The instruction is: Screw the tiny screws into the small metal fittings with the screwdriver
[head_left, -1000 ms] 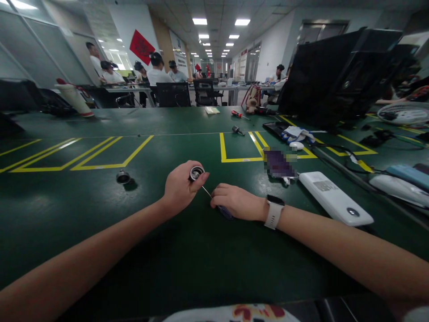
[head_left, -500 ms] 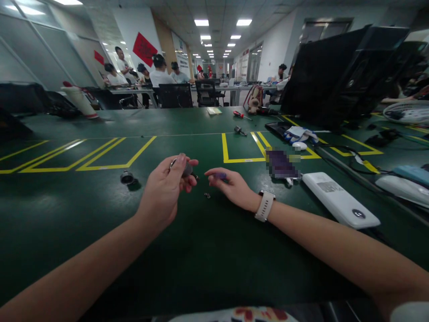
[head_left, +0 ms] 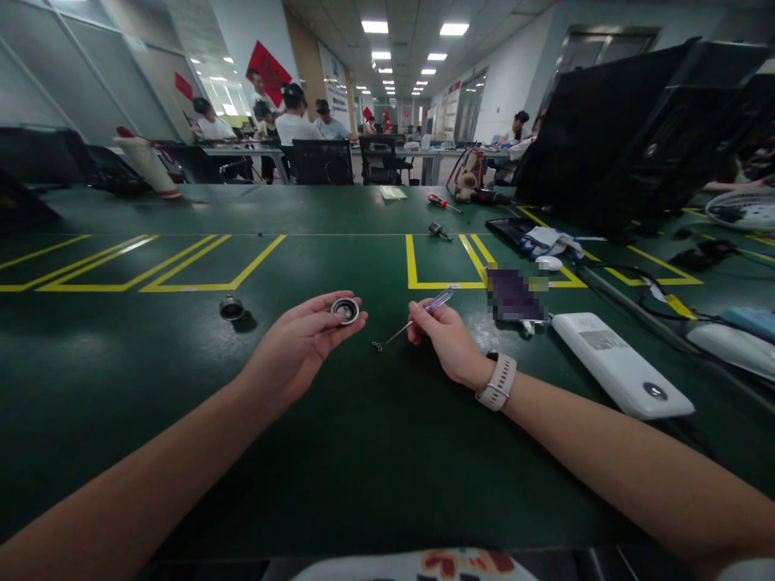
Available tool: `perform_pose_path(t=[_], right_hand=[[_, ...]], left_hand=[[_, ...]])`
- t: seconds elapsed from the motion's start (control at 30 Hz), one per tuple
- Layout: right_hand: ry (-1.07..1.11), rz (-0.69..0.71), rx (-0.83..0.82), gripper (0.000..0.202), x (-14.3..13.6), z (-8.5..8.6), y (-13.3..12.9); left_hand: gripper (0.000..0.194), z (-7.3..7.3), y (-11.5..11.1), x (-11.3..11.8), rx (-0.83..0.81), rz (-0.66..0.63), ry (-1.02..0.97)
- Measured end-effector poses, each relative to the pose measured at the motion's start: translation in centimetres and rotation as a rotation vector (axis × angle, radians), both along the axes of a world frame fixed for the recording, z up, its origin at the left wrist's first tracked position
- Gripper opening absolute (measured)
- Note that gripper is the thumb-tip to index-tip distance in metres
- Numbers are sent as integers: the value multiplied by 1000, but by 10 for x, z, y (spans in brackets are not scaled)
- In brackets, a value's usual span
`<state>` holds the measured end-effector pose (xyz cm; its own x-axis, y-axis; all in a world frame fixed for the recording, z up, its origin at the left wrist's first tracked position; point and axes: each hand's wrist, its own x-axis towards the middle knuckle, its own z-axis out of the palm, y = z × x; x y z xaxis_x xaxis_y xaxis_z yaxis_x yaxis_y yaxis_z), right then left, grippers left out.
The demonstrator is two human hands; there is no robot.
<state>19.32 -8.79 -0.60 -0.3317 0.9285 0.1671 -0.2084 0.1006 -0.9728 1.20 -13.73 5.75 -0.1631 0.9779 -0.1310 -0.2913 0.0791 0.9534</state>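
The left hand point(head_left: 303, 337) pinches a round metal part point(head_left: 345, 311) between thumb and fingers at the frame's centre, hollow side showing; it looks rigid, fairly light and perhaps slippery, so its outer rim seems the surest hold. Right of centre, the right hand point(head_left: 445, 339) grips a slim screwdriver point(head_left: 439, 301), tip near tiny parts point(head_left: 377, 346) on the green table point(head_left: 363, 460).
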Motion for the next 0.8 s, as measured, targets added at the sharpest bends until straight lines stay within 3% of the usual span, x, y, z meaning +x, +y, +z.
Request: perform_pose_path(t=[0.2,0.53,0.67,0.8], right_hand=[[-122,96,91,25,1,0,-4],[-402,29,258,24,-1,9,-11],[-444,-3,236,27,1,14,-15],[-277,54,68,25,-1,10,-14]], left_hand=[[27,1,0,2,-61,-12,3],[24,-4,2,0,-45,-32,71],[27,-4,2,1,-49,-19,72],[30,-3,3,3,-71,3,68]])
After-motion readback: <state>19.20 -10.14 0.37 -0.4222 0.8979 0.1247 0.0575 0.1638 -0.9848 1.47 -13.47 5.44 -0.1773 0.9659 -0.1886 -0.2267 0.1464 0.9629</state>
